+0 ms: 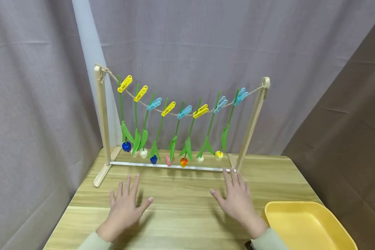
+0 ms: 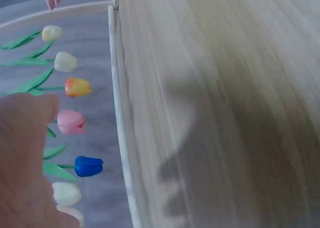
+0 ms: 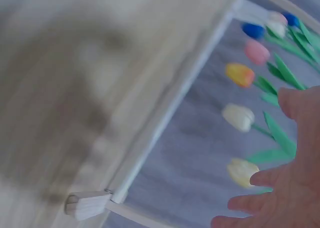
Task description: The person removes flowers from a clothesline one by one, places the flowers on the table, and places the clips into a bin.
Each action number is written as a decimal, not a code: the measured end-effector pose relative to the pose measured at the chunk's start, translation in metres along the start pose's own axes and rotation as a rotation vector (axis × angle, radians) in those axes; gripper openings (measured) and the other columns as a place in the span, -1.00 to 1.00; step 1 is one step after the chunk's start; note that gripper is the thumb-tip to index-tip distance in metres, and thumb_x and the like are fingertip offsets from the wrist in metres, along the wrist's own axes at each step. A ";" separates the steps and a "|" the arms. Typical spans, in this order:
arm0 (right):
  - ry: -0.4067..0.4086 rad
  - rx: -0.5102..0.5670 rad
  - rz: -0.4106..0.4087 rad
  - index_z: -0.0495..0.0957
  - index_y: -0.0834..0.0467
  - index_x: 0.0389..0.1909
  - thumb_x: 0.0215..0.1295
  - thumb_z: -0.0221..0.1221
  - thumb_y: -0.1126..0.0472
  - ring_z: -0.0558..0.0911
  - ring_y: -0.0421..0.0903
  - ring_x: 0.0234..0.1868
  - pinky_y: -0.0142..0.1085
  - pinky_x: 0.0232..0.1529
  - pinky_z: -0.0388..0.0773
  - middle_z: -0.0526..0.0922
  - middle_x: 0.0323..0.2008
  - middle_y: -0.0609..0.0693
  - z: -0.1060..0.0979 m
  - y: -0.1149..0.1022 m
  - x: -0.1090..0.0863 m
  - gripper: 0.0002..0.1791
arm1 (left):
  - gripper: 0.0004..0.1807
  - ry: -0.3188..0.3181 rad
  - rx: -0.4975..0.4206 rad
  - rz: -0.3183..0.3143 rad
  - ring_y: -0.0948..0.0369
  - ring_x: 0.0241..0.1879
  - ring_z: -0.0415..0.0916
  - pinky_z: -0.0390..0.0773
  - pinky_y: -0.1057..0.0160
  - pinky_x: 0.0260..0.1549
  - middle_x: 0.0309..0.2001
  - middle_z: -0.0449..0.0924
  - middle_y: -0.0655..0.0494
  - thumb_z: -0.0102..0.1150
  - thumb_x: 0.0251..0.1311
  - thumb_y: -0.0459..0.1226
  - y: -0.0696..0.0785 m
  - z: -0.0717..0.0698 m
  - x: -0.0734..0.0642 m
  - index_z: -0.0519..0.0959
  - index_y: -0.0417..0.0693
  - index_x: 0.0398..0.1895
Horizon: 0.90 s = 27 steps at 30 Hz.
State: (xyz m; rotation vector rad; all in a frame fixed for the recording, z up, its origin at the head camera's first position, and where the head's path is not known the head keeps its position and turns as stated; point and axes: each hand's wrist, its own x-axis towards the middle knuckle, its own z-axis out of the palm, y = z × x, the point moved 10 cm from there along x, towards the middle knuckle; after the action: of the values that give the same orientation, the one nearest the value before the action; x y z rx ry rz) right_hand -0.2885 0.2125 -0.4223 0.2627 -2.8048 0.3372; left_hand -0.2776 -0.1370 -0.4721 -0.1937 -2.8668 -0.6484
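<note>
Near the tulips (image 1: pixel 183 162), both hands (image 1: pixel 123 209) (image 1: pixel 236 201)

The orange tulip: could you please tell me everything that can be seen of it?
The orange tulip hangs head down, its bloom marked with yellow, its stem and leaves green; it looks artificial. A yellow clothespin pins its stem to the sagging rope. It hangs between a pink tulip and a white tulip. Its bloom overlaps the white bar in the head view but clears it in the wrist views. Neither left hand nor right hand touches it.
</note>
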 end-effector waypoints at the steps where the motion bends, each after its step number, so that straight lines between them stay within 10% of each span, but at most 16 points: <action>1: 0.003 0.028 0.019 0.02 0.20 0.49 0.25 0.02 -0.41 0.05 0.41 0.38 0.38 0.24 -0.05 0.07 0.42 0.36 -0.004 0.002 0.004 0.02 | 0.06 0.007 -0.028 -0.009 -0.38 0.38 -0.23 -0.31 -0.49 0.18 0.49 -0.22 -0.29 -0.07 0.19 0.37 -0.003 -0.001 0.003 -0.24 0.07 0.56; 9: 0.066 0.247 0.136 -0.09 0.36 0.47 0.23 0.11 -0.36 0.11 0.45 0.34 0.32 0.26 0.03 0.05 0.39 0.46 -0.032 0.030 0.033 0.12 | 0.09 0.051 -0.276 -0.155 -0.40 0.38 -0.25 -0.19 -0.45 0.21 0.48 -0.33 -0.34 -0.06 0.21 0.34 -0.042 -0.025 0.028 -0.48 0.22 0.52; 18: -0.029 0.449 0.483 -0.52 0.33 0.45 0.26 0.06 -0.34 0.15 0.50 0.28 0.26 0.21 0.21 -0.06 0.37 0.56 -0.027 0.080 0.054 0.23 | 0.14 0.155 -0.431 -0.262 -0.35 0.40 -0.42 -0.17 -0.48 0.18 0.49 -0.52 -0.28 0.05 0.22 0.26 -0.080 -0.060 0.058 -0.55 0.20 0.50; 27: 0.154 0.643 0.470 -0.37 0.29 0.48 0.34 0.12 0.00 0.15 0.38 0.33 0.16 0.29 0.16 0.02 0.35 0.46 -0.022 0.087 0.086 0.02 | 0.08 0.235 -0.578 -0.299 -0.23 0.44 -0.41 -0.18 -0.32 0.29 0.50 -0.58 -0.17 0.05 0.31 0.09 -0.103 -0.078 0.090 -0.61 0.26 0.47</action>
State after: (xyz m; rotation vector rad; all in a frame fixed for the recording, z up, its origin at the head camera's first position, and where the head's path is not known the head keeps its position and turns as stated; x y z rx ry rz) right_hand -0.3816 0.2886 -0.3918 -0.2882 -2.4914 1.3029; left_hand -0.3698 -0.2555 -0.4263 0.2228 -2.4303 -1.4407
